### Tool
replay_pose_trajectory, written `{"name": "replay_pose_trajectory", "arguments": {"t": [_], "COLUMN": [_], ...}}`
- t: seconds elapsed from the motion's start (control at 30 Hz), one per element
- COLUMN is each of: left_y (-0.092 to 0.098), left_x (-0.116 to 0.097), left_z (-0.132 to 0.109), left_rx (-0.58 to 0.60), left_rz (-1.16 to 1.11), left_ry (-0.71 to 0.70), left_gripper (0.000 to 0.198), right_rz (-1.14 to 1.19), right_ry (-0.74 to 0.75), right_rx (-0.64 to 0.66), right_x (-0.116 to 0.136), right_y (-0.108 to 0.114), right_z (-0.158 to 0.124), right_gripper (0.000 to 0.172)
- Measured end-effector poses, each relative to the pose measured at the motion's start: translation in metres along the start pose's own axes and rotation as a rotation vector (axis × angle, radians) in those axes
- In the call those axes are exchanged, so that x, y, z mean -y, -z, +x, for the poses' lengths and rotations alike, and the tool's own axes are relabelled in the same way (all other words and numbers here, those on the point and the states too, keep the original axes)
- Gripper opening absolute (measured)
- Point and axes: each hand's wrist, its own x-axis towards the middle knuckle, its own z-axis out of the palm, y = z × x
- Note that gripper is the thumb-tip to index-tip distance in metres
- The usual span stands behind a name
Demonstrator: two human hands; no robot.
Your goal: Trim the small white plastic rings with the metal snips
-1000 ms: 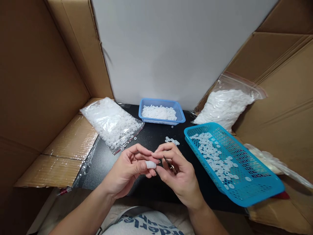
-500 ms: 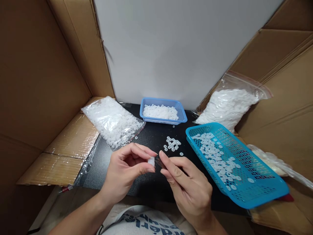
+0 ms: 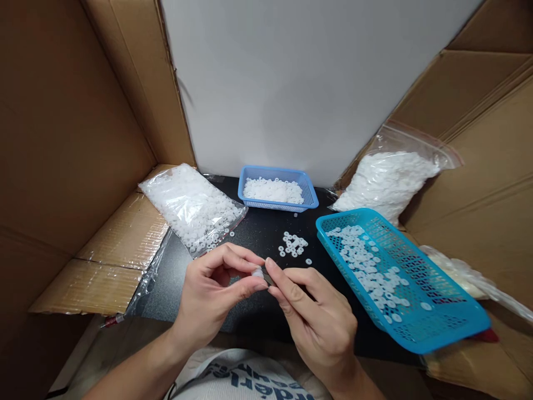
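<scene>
While pinching a small white piece [image 3: 258,273] between the left fingers [image 3: 245,289], held a thin greyish tool [image 3: 268,278] pinched in the right fingers [image 3: 287,283], close to the piece. Could not tell contact from gap between the two. Saw loose white rings [image 3: 295,243] on the black bench [image 3: 266,228] just beyond the right fingers. Had a teal basket [image 3: 441,333] with more rings [image 3: 362,261] to the right of the fingers. Farther ahead of the fingers, saw a pale blue basket [image 3: 275,205] of similar rings [image 3: 272,190], flanked by a clear bag of rings [image 3: 183,203] to the left and another, white-filled bag [image 3: 385,183] to the right.
</scene>
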Motion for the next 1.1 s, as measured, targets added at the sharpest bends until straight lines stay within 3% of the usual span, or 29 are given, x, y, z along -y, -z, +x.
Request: {"name": "replay_pose_trajectory", "arguments": {"t": [0.57,0.87,0.97,1.1], "left_y": [-0.0017,-0.0018,-0.0013,0.0018], "left_x": [-0.0019,-0.0006,0.0002,0.0076], "left_z": [-0.0004,0.0011,0.0015,0.0003], "left_rx": [0.025,0.062,0.064,0.108], "left_rz": [-0.006,0.034,0.103,0.133], "left_ry": [0.014,-0.069,-0.155,-0.317], "left_gripper": [0.013,0.013,0.024,0.047], "right_rz": [-0.119,-0.209,-0.079,0.290], "right_ry": [0.067,0.126,-0.011,-0.397], "right_rx": [0.001,0.009,-0.006,-0.046], "right_x": [0.0000,-0.0031,-0.0049,-0.0073], "right_y": [0.0008,0.0018,-0.0019,-0.0060], "right_z": [0.0038,0.0025,0.0008,0.0012], "right_gripper": [0.063,0.044,0.040,0.029]}}
